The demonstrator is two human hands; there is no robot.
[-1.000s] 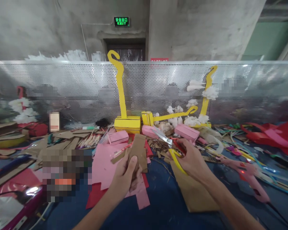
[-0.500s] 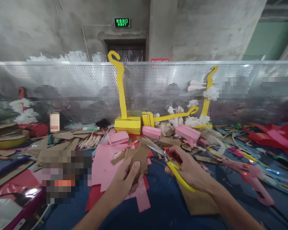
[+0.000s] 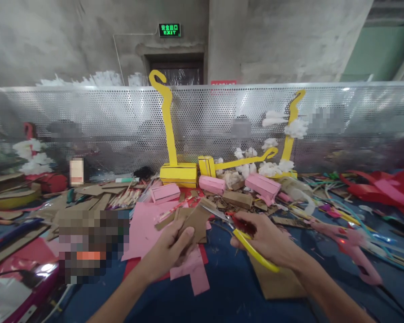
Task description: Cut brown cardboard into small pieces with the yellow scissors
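My left hand (image 3: 170, 246) pinches a piece of brown cardboard (image 3: 195, 220), thumb on top and the other fingers underneath. My right hand (image 3: 264, 237) grips scissors (image 3: 247, 246) with yellow and red handles. The blades lie at the upper right edge of the cardboard; whether they are fully closed I cannot tell. Beneath my left hand are sheets of pink paper (image 3: 144, 231) with red paper below them. A larger cardboard piece (image 3: 278, 280) lies on the table under my right wrist.
Pink paper-covered boxes (image 3: 166, 192) and yellow hooked shapes on boxes (image 3: 178, 174) stand along a perforated metal screen (image 3: 121, 116). At right lies a pink glue gun (image 3: 355, 249) with a cord. A purple device (image 3: 27, 296) sits front left. Cardboard scraps and sticks (image 3: 123, 197) litter the blue table.
The cardboard has turned slightly in my left hand, so more of its face shows. The scissors have shifted a little, their tips staying at the cardboard's edge.
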